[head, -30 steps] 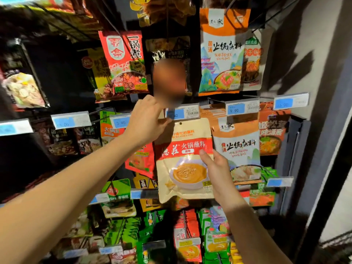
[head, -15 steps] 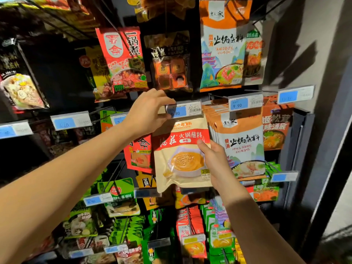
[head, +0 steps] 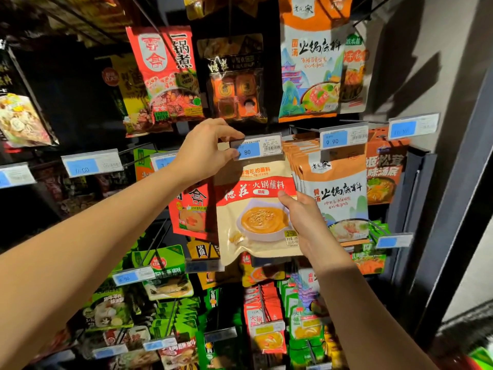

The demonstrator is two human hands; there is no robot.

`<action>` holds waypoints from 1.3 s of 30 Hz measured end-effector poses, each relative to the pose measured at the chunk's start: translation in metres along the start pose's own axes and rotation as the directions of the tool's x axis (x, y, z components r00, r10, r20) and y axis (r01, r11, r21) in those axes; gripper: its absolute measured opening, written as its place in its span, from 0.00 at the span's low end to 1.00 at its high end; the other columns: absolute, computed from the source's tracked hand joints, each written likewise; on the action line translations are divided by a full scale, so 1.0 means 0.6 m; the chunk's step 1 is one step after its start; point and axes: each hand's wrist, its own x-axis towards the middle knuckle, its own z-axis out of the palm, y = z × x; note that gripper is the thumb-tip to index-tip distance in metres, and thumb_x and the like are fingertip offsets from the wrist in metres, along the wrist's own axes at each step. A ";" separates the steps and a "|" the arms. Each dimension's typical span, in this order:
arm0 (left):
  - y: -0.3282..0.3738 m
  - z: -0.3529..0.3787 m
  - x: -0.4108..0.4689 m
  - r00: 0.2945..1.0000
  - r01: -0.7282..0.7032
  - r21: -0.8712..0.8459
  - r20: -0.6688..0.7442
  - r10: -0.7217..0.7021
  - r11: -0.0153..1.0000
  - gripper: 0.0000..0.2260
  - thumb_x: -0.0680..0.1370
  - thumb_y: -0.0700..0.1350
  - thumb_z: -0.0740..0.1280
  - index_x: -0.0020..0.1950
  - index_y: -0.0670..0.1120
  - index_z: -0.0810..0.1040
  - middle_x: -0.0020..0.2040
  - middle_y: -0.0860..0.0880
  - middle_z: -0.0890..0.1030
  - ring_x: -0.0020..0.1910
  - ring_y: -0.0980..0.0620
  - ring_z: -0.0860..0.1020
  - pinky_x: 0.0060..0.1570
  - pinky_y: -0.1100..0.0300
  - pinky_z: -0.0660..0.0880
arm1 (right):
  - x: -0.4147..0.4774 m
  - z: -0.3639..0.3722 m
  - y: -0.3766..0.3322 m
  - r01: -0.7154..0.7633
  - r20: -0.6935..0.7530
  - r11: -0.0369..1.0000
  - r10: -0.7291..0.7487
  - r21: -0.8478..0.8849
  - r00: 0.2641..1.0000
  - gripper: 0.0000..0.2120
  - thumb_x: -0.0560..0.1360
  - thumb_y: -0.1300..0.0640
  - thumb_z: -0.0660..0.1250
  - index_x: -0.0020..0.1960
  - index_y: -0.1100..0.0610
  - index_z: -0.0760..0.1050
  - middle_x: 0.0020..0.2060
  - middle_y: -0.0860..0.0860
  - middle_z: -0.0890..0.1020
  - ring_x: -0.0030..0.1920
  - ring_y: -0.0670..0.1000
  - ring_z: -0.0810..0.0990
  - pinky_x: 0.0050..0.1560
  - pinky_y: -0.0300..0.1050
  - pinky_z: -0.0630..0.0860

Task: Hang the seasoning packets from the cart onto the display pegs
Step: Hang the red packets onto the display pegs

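At middle row of peg wall, left hand [head: 205, 150] raised, thumb and fingers pinching left end of price tag [head: 257, 148]. Beige sauce packet [head: 256, 209] upright at 6 o'clock from tag, top edge hidden behind it; whether it sits on peg, cannot tell. Right hand [head: 306, 222] at 3 o'clock side of packet, thumb on front face, fingers curled behind right edge. Stack of orange-white packets [head: 338, 193] just beside, at 3 o'clock from right hand.

Tight slot: beige packet [head: 256, 222] sits between red packet [head: 189, 212] and orange packet stack [head: 336, 188], price tag [head: 258, 148] overhanging its top. Free room: dark backboard [head: 74, 102], rack's upper left.
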 end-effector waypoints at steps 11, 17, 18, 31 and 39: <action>-0.004 -0.003 0.002 0.999 0.032 -0.060 0.023 -0.030 0.998 0.16 0.74 0.47 0.77 0.62 0.51 0.84 0.49 0.51 0.79 0.52 0.48 0.76 0.54 0.45 0.75 | 0.021 0.009 0.012 -0.018 -0.052 0.998 0.015 -0.056 0.999 0.08 0.84 0.55 0.65 0.59 0.55 0.81 0.47 0.48 0.86 0.49 0.50 0.85 0.47 0.44 0.80; 0.000 -0.004 0.000 1.000 0.010 -0.036 0.022 -0.010 0.999 0.16 0.75 0.47 0.77 0.62 0.50 0.83 0.49 0.50 0.79 0.53 0.49 0.75 0.53 0.47 0.74 | 0.037 0.016 0.050 0.087 -0.100 0.959 -0.118 -0.271 0.988 0.06 0.84 0.52 0.65 0.58 0.51 0.79 0.53 0.50 0.85 0.56 0.54 0.83 0.62 0.56 0.79; -0.001 -0.004 -0.001 1.000 0.006 -0.022 0.018 -0.006 1.000 0.16 0.75 0.47 0.76 0.63 0.50 0.83 0.50 0.51 0.79 0.53 0.49 0.75 0.53 0.48 0.73 | 0.035 0.010 0.061 0.117 -0.086 0.939 -0.152 -0.324 0.985 0.07 0.83 0.52 0.67 0.59 0.51 0.78 0.54 0.49 0.84 0.57 0.52 0.83 0.62 0.56 0.79; -0.004 0.017 -0.029 0.983 -0.122 0.172 -0.115 0.143 0.977 0.14 0.73 0.40 0.75 0.59 0.46 0.84 0.53 0.45 0.80 0.53 0.41 0.75 0.49 0.50 0.69 | 0.039 0.007 0.106 0.063 -0.131 0.642 -0.250 -0.764 0.959 0.28 0.80 0.46 0.69 0.74 0.56 0.64 0.57 0.56 0.83 0.58 0.60 0.81 0.54 0.57 0.79; 0.078 0.171 -0.130 0.982 -0.188 -0.221 -0.074 0.176 0.957 0.09 0.74 0.40 0.73 0.53 0.44 0.81 0.49 0.46 0.78 0.50 0.43 0.77 0.47 0.51 0.73 | -0.097 -0.111 0.112 0.023 -0.259 0.711 -0.286 -0.703 0.923 0.09 0.78 0.56 0.73 0.56 0.51 0.75 0.40 0.45 0.82 0.39 0.44 0.82 0.39 0.42 0.80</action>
